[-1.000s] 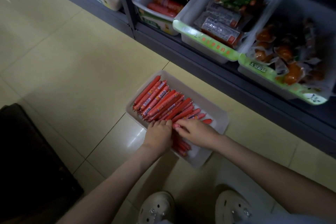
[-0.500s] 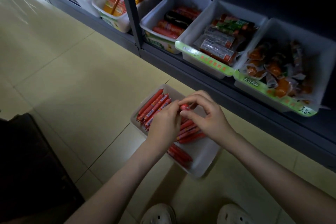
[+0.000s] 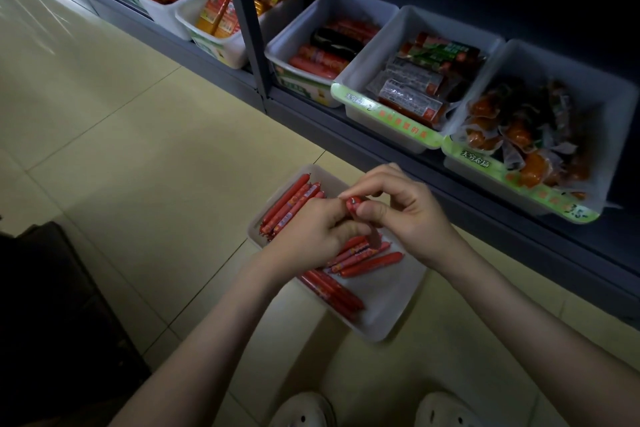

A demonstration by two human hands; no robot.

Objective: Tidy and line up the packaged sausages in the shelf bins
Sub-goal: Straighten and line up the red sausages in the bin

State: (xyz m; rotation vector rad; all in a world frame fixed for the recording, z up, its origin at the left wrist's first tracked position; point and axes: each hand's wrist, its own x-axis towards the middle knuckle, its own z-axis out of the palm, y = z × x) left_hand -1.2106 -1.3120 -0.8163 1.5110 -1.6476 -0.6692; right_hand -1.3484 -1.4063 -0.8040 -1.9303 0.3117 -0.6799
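The lifted sausage (image 3: 354,203) sits between your two hands, above the middle of the white bin (image 3: 391,322) on the floor. Only its rounded red end shows, pointing up and away from you. The rest is hidden in your grip, so its long axis seems steep rather than flat, though you cannot read it exactly.

Your right hand (image 3: 408,215) pinches that exposed end between thumb and forefinger, with the other fingers curled loosely behind. Your left hand (image 3: 311,232) is curled closed around the lower part of the same sausage.

The relation that matters is with the lined row (image 3: 287,204) in the far-left part of the bin. It lies just left of and below your left hand, and its sausages run parallel from near-left to far-right. The lifted sausage does not match that line. It probably has to be tipped flat and swung onto that diagonal before it goes down against the row's right side. Your left hand is the nearer one to that gap.

To the right, under your right wrist, the loose sausages (image 3: 367,258) lie more crosswise, at an angle to the row. A near cluster (image 3: 334,291) runs along the bin's near-left wall on a third heading.

Beyond the bin, the shelf bins (image 3: 381,121) stand well apart at far right.
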